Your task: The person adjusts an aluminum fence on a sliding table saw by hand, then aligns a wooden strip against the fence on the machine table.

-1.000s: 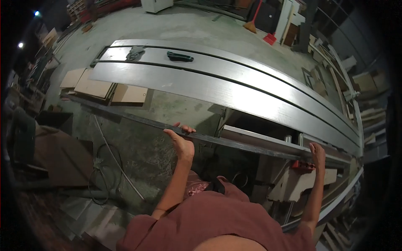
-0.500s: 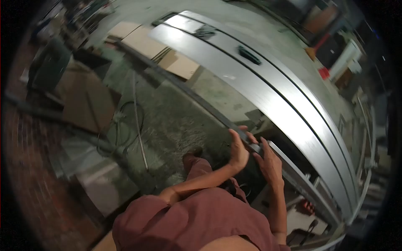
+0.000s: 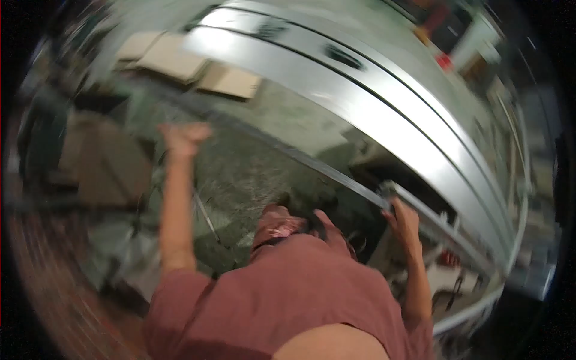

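Note:
A long grey metal bar [image 3: 312, 163] runs diagonally from the upper left down to my right hand [image 3: 403, 221], whose fingers are wrapped round its near end. My left hand [image 3: 185, 139] is stretched out at the left, just below the far part of the bar. It is blurred, with thumb and fingers apart, and it appears to hold nothing. Beyond the bar lies a long shiny metal table [image 3: 360, 108] with dark slots along it. Two dark, crumpled objects, one of them dark green-black [image 3: 345, 57], rest on its far part.
Flat tan boards [image 3: 171, 57] lie at the upper left, beyond the bar. A brown panel [image 3: 108, 159] stands at the left. A pale metal rail [image 3: 444, 231] runs beside the table at the right. A red object [image 3: 444, 62] is on the floor at the far right.
My left hand has left the bar's near end and swung far to the left. My right hand has closed round that end. The view has shifted slightly.

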`<state>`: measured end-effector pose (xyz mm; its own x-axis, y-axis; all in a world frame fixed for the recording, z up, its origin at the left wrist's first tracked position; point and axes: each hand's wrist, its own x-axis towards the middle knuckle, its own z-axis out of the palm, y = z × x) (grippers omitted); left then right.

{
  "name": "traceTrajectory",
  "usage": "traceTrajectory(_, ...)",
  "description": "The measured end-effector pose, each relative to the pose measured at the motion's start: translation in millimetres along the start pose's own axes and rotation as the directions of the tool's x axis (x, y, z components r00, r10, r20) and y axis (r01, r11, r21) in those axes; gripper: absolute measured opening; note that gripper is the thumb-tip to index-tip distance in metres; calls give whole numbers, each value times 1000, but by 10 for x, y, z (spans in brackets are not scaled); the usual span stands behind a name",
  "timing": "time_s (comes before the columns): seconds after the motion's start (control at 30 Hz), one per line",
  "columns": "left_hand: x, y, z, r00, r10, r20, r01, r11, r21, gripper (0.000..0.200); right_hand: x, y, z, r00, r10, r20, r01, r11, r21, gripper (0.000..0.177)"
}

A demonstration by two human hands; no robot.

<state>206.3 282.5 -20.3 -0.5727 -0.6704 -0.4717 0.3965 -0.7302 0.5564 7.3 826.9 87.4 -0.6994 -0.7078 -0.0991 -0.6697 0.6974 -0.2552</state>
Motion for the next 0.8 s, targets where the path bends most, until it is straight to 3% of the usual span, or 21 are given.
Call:
traceTrajectory(0.03,234,396,-183,996,46,82,-46,999,-2,104,-24,55,29,1000,-10,-15,11,1000,27,31)
traceTrajectory(0.07,747,945,-675,940,-78,332,100,994,-50,113,-18,3,-15,1000,-8,-23,9,998,58,31)
traceTrajectory(0.1,1040,1259,-784,922,-49,384,96,990,-104,120,4,-6,-44,995,66,69,-67,998,17,32)
traceTrajectory(0.13,1355,1574,-902,945,-96,314,164,967,-196,126,11,-18,-86,995,62,82,-63,998,8,33)
traceTrajectory(0.17,807,1377,-63,992,106,-66,-118,966,-232,126,4,59,-6,996,72,59,-74,996,39,34)
traceTrajectory(0.2,797,1460,39,1000,22,17,-18,978,-208,111,13,11,-62,992,101,76,-105,993,50,37)
traceTrajectory(0.23,1275,1748,-336,990,-50,128,85,956,-280,111,30,51,-31,993,91,76,-94,995,38,40)
traceTrajectory(0.27,1240,1705,-164,993,18,116,10,971,-238,108,0,93,8,989,143,46,-144,989,25,40)
traceTrajectory(0.3,1561,1862,-341,975,179,129,-168,981,-94,110,41,79,17,991,117,58,-119,992,44,40)
traceTrajectory(0.33,1479,1741,-125,966,257,21,-257,966,-19,101,54,136,21,994,82,72,-87,994,66,41)
traceTrajectory(0.37,1350,1639,41,942,334,29,-336,939,79,87,48,114,-1,994,84,67,-89,993,71,41)
traceTrajectory(0.4,1223,1596,219,942,332,47,-335,939,76,87,58,100,-6,994,94,51,-98,993,71,41)
traceTrajectory(0.47,1093,1539,493,962,175,210,-186,982,38,70,53,104,18,994,87,72,-94,991,96,40)
traceTrajectory(0.5,1422,1690,306,960,160,232,-187,977,100,61,49,105,38,996,79,32,-81,993,84,40)
traceTrajectory(0.6,1830,1782,220,938,268,222,-303,942,145,57,71,101,1,994,104,36,-108,984,138,40)
traceTrajectory(0.63,1987,1897,156,950,207,234,-226,973,54,56,73,108,5,993,111,35,-115,983,144,40)
traceTrajectory(0.77,2254,2086,11,932,158,327,-186,981,55,54,75,138,-21,980,166,113,-182,971,153,39)
traceTrajectory(0.8,2347,2150,-76,833,14,553,-48,998,46,52,77,141,-26,973,182,145,-205,965,162,40)
